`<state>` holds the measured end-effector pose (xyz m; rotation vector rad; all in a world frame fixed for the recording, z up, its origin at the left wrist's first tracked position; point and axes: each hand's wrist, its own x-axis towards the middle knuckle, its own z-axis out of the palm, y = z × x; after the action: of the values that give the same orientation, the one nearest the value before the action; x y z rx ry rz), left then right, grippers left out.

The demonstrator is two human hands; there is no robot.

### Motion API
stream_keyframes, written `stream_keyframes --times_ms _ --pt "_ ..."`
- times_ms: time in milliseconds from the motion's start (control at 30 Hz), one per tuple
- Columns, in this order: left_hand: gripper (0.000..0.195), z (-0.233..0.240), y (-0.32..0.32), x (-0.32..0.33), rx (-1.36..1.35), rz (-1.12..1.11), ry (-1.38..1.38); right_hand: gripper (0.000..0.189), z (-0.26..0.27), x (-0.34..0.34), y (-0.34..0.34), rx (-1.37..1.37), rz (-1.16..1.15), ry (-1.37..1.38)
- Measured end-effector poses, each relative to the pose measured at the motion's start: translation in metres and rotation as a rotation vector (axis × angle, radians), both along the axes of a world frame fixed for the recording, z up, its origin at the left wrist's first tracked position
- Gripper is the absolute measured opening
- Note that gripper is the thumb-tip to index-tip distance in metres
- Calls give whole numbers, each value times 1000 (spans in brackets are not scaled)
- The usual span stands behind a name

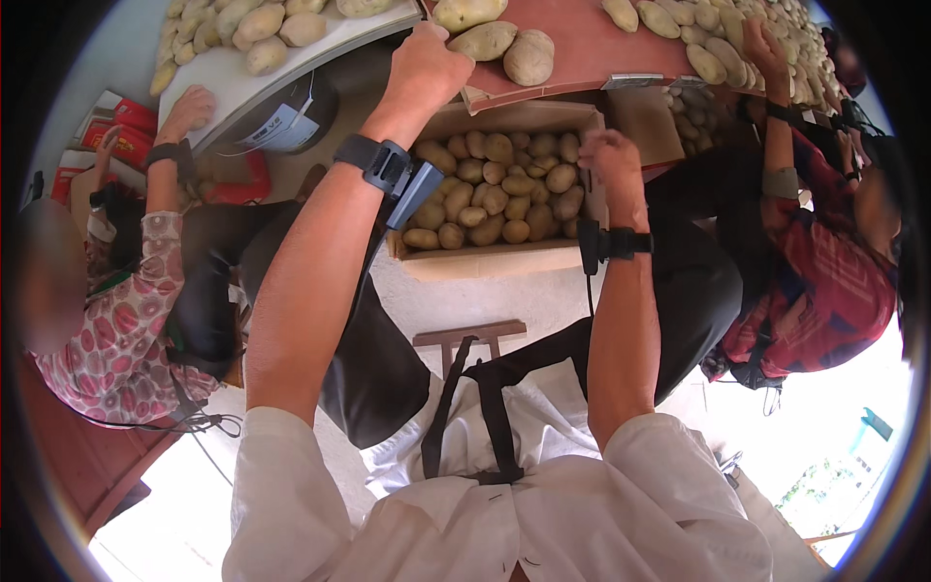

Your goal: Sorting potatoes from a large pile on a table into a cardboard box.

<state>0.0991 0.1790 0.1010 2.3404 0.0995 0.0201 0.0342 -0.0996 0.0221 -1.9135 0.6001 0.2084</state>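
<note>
My left hand is at the near edge of the table, its fingers curled and turned away from view, close beside a potato. Whether it grips anything is hidden. A rounder potato lies just right of that one, on the red tabletop. My right hand, somewhat blurred, is over the right wall of a cardboard box; the frame does not settle what its fingers hold. Many loose potatoes fill the bottom of the box.
A white tabletop with a potato pile stands at left, above a dark bucket. More potatoes are heaped at right. Co-workers sit on both sides, one with a hand at the left table, another reaching into the right heap.
</note>
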Motion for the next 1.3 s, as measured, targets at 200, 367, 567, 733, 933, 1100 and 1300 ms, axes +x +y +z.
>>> stream_keyframes --times_ms 200,367,567,733,933,1100,1300 --pt "61 26 -11 -2 -83 -33 10 17 -167 -30 -67 -426 828 -85" --pt "61 37 3 -6 -183 -46 22 24 -179 -42 -6 -731 1023 120" --pt "43 42 28 -13 15 -9 -42 31 -126 -53 44 -703 723 251" --pt "41 52 20 -19 -242 32 138 32 -128 -54 35 -835 865 292" --pt "41 56 18 -20 -250 3 193 29 -141 -54 23 -813 961 343" --pt "38 64 19 -24 -229 -4 216 28 -123 -40 3 -276 796 513" --pt "34 76 13 -19 -218 -50 198 30 -85 -59 -5 257 420 369"
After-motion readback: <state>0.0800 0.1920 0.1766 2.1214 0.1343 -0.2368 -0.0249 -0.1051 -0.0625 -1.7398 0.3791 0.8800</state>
